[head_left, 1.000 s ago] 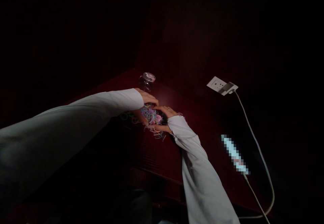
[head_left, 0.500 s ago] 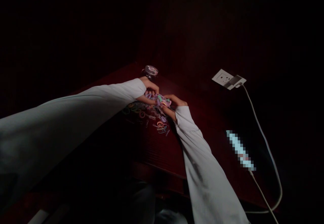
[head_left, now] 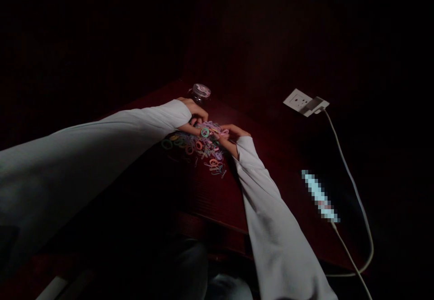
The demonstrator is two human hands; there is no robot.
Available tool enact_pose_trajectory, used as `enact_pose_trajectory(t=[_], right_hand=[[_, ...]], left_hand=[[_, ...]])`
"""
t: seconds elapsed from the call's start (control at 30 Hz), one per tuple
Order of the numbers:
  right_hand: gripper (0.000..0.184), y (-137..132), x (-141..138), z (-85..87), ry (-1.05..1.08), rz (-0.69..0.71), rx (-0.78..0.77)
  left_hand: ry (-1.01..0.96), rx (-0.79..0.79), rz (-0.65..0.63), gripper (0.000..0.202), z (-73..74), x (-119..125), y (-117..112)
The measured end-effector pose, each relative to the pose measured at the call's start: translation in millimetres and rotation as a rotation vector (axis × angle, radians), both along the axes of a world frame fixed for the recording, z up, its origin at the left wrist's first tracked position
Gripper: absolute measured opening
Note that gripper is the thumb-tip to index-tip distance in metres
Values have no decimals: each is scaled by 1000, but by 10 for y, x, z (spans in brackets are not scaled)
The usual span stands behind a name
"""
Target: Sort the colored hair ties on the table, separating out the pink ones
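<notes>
A heap of small, colourful hair ties (head_left: pixel 203 144) is spread on the dark red table between my hands. My left hand (head_left: pixel 195 115) comes in from the left, its fingers curled around the heap's far left side. By its thumb tip is a green hair tie (head_left: pixel 205 132). From the right, my right hand (head_left: pixel 234 135) has its thumb and fingers closed around pink and purple hair ties (head_left: pixel 223 132). Loose orange and bluish hair ties (head_left: pixel 214 164) lie at the near edge of the heap. Dim light and the ties hide some fingertips.
Just beyond my left hand stands a round clear jar (head_left: pixel 201 91) with a pinkish top. A white socket with a charger (head_left: pixel 305 103) is at the right. Its cable (head_left: pixel 347 169) loops down past a phone-like blurred object (head_left: pixel 320 196).
My hands have moved slightly apart, and the bunch between them has dropped and spread over the heap. The green hair tie now shows by my left thumb. The view has shifted slightly.
</notes>
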State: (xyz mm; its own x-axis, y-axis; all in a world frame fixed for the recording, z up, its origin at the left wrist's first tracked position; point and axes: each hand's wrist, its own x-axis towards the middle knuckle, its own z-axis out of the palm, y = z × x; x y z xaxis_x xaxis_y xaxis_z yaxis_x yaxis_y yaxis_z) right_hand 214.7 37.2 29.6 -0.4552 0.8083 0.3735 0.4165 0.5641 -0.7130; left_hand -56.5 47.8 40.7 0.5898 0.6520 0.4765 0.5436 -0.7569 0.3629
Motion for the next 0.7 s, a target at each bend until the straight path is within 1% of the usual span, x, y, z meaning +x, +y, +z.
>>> enact_pose_trajectory(t=[0.13, 0.23, 0.37, 0.5, 0.6, 0.7], right_hand=[[30, -44, -20, 16, -124, 67, 66], [28, -91, -12, 84, -191, 96, 145], [27, -174, 8, 210, -181, 5, 181], [38, -200, 13, 263, -157, -107, 149], [44, -197, 24, 276, -153, -159, 145], [54, -215, 42, 306, -178, -201, 144]], left_hand=[[124, 151, 29, 25, 1, 12, 20], [149, 199, 35, 27, -6, 21, 40], [123, 200, 23, 31, -19, 21, 52], [70, 189, 11, 36, -25, 34, 50], [49, 176, 3, 46, -22, 44, 47], [42, 176, -8, 50, -7, 52, 33]])
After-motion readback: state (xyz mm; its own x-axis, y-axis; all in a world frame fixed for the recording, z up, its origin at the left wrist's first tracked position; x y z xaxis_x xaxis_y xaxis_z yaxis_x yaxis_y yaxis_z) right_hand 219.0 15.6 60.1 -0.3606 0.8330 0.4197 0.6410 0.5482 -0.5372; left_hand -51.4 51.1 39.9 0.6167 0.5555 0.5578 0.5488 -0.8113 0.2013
